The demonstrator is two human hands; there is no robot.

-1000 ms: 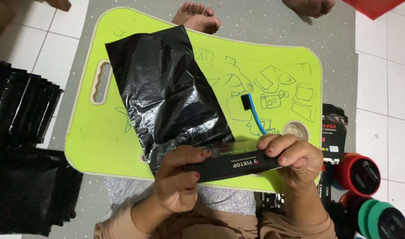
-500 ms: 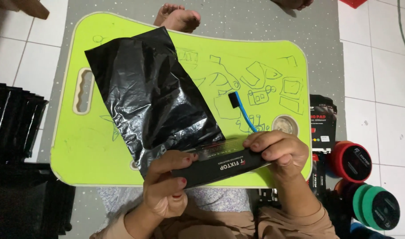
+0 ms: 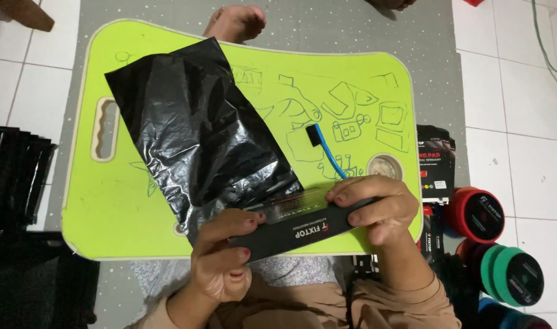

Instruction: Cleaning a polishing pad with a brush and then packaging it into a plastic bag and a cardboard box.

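Note:
A black plastic bag (image 3: 199, 128) lies slantwise on a lime-green lap table (image 3: 351, 79) covered in doodles. At the bag's near end sits a flat black box (image 3: 300, 228) with white lettering, partly inside the bag's mouth. My left hand (image 3: 220, 259) grips the box's left end and the bag's edge. My right hand (image 3: 376, 207) grips the box's right end. A blue brush with a black head (image 3: 324, 146) lies on the table just above my right hand.
Stacks of black bags (image 3: 16, 170) lie on the floor at left. Round red and green pads (image 3: 498, 244) and a black printed packet (image 3: 436, 164) sit at right. Bare feet (image 3: 236, 21) rest past the table's far edge on a grey mat.
The whole scene has shifted left and slightly down in view as the head moved. Both hands keep their grip on the black box, which has tilted a little more.

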